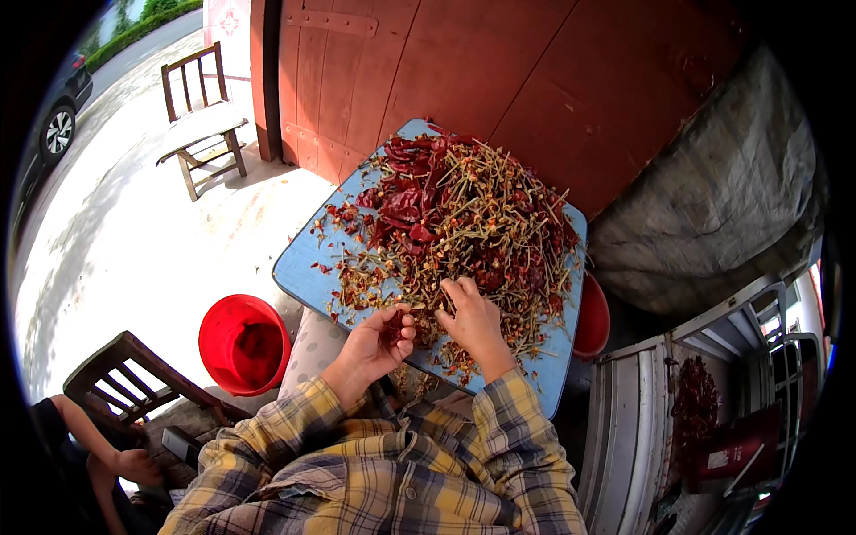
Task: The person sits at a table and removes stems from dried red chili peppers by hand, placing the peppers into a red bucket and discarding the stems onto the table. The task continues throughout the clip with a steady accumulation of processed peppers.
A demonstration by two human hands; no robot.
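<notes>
In front of me a small blue table (304, 269) carries a heap of dried chili stems (505, 200) with seeds and broken bits. Dried red chili peppers (404, 204) lie at the heap's upper left. At the table's near edge my left hand (374, 348) curls around a dark red dried chili (393, 328), partly hidden by the fingers. My right hand (476, 322) is just to the right, over the near side of the stems. Its thumb and fingers are apart, and I see nothing held between them.
A red bucket (215, 334) stands left of the table; another red bucket (592, 317) shows under its right edge. Behind is a red wooden door (468, 67). A metal-sided cart (622, 414) stands right. A wooden chair (194, 80) is far left; another person's arm (93, 424) is lower left.
</notes>
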